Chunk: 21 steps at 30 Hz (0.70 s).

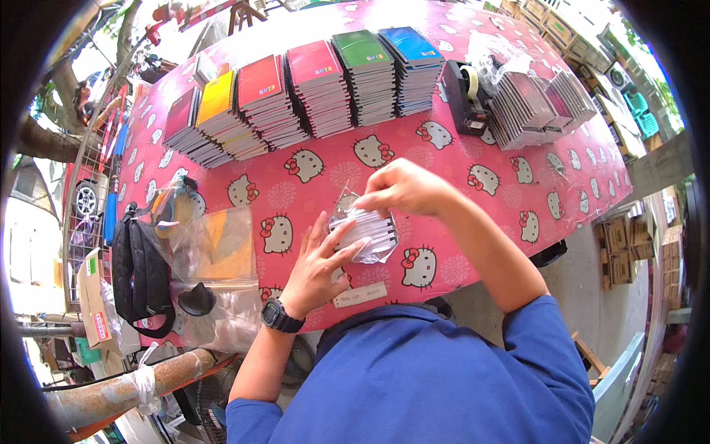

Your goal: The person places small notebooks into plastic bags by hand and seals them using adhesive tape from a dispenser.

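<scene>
1. The person sat at a table [444, 177] covered with a pink cartoon-cat cloth, working close to its near edge, roughly at the middle of that edge.
2. The left hand [319, 260] lay flat-ish against the left side of a small stack of notebooks [364, 233], fingers spread apart and pressing on it, steadying it from below and the side.
3. The right hand [403, 189] was closed in a pinch at the top of the stack, fingertips together on the edge of a clear plastic bag [347, 203] that wrapped the stack.
4. The stack looked partly inside the bag; whether the bag's mouth was folded over could not be told.
5. Judged from this, the step in hand was bagging the bundle: the stack being seated in its sleeve and the open flap being handled.
6. The next move would likely call for holding the flap flat with one hand while the other reached well away to the tape dispenser [467, 95] toward the far right of the table.
7. A white paper strip [360, 294] lay at the near edge, just beside the left wrist, which wore a black watch [279, 317].
8. Along the far edge stood a row of coloured notebook piles [310, 92], and near the far right corner more bagged bundles [540, 107].
9. At the left end lay loose clear bags [218, 251] and a black pouch [139, 274].
</scene>
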Available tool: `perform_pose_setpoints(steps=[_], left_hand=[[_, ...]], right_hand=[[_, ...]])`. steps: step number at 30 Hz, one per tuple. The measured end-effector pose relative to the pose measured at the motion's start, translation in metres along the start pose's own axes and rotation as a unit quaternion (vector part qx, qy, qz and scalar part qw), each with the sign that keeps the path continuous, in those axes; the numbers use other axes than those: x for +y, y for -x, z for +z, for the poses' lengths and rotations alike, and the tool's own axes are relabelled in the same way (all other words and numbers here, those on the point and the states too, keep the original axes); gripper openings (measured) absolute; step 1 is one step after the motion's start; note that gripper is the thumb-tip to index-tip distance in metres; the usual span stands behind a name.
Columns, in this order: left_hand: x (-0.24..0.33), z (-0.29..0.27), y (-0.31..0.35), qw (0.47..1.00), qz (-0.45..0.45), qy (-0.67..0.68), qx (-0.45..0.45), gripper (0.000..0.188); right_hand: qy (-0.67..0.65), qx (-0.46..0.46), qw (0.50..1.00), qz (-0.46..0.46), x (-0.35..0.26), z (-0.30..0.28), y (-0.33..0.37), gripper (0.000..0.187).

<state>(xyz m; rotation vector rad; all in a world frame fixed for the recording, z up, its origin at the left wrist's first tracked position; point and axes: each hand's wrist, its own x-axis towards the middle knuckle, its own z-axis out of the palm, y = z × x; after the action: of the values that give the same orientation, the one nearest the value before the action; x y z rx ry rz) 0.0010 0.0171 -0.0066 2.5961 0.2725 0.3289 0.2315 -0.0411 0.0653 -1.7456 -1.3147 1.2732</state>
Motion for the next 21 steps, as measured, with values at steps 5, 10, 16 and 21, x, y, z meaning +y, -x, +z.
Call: perform_pose_setpoints(steps=[5, 10, 16, 21], left_hand=[[0.006, -0.012, -0.003, 1.0, 0.003, -0.006, -0.021, 0.076], [-0.001, 0.002, 0.001, 0.995, -0.005, 0.06, 0.078, 0.076], [0.001, 0.033, -0.012, 0.968, 0.004, 0.061, 0.244, 0.035], [0.013, 0.024, -0.022, 0.948, -0.075, 0.099, 0.292, 0.087]], right_hand=[[0.463, 0.099, 0.879, 0.048, -0.01, 0.02, 0.013, 0.055], [0.318, 0.122, 0.935, -0.096, 0.036, -0.014, 0.041, 0.043], [0.147, 0.25, 0.886, -0.362, 0.044, 0.057, 0.051, 0.015], [-0.14, 0.205, 0.966, -0.073, 0.058, 0.031, 0.011, 0.023]])
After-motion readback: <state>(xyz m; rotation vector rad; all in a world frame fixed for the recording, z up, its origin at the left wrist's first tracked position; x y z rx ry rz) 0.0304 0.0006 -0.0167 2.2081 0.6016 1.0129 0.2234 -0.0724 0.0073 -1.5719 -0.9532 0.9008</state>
